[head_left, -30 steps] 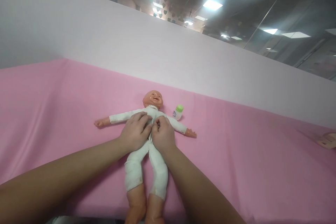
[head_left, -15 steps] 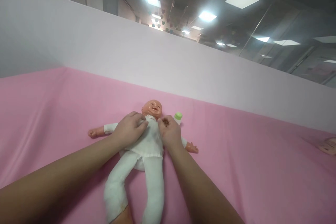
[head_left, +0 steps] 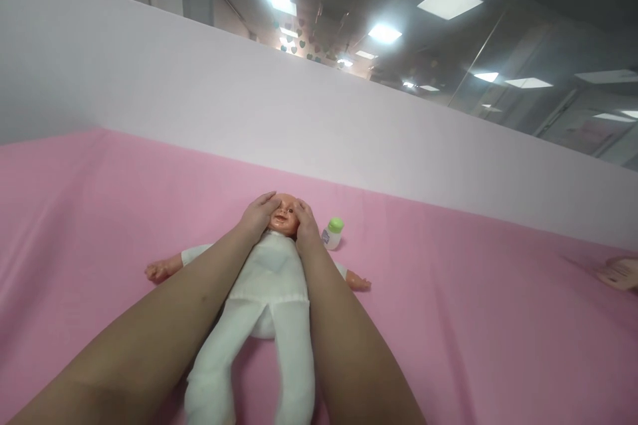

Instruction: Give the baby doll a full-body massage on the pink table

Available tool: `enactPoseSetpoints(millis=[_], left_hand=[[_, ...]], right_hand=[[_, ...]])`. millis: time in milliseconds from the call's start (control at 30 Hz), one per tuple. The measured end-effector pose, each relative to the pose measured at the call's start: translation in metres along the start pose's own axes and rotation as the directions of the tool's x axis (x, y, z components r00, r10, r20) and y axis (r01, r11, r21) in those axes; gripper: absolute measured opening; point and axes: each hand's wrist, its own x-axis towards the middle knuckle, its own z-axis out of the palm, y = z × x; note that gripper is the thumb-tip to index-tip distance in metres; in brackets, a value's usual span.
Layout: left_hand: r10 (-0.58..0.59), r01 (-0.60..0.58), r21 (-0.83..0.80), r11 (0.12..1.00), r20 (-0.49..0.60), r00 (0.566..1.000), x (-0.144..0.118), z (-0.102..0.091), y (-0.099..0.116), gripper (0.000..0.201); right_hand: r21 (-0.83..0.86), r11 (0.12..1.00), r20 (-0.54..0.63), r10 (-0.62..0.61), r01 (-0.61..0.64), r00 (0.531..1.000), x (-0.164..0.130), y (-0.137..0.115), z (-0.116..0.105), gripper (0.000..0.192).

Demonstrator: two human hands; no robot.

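Observation:
A baby doll [head_left: 272,279] in a white bodysuit lies on its back on the pink cloth [head_left: 448,305], arms spread wide. My left hand [head_left: 258,212] cups the left side of the doll's head [head_left: 284,212]. My right hand [head_left: 304,222] cups the right side of it. Both sets of fingers rest against the head, with the face showing between them. My forearms cover the doll's shoulders and part of its arms.
A small white bottle with a green cap [head_left: 331,233] lies just right of the doll's head. A pale pink backdrop wall [head_left: 349,119] rises behind the cloth. A tan object [head_left: 618,272] sits at the far right edge.
My hands have gone from the doll's chest, up past its collar, to both sides of its head. The doll now lies closer to me in the view.

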Motion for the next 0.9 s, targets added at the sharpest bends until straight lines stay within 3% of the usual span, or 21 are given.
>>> enactPoseSetpoints(millis=[200, 500, 667, 900], left_hand=[[-0.032, 0.031, -0.053, 0.998, -0.014, 0.999, -0.008, -0.006, -0.003, 0.071], [-0.048, 0.043, -0.097, 0.994, -0.053, 0.997, -0.015, -0.003, -0.002, 0.064], [-0.070, 0.058, -0.167, 0.984, -0.066, 0.995, -0.018, -0.003, 0.000, 0.058], [-0.147, 0.137, -0.332, 0.933, -0.007, 0.989, -0.025, -0.010, 0.007, 0.059]], right_hand=[[-0.027, 0.999, 0.027, 0.042, -0.041, 0.999, -0.012, -0.006, 0.001, 0.063], [-0.046, 0.999, -0.058, 0.026, -0.029, 0.998, -0.013, -0.009, 0.007, 0.050], [-0.002, 1.000, -0.055, 0.006, -0.006, 0.998, -0.007, -0.001, 0.005, 0.047], [0.185, 0.982, 0.004, 0.033, -0.034, 0.999, -0.006, 0.005, -0.003, 0.054]])
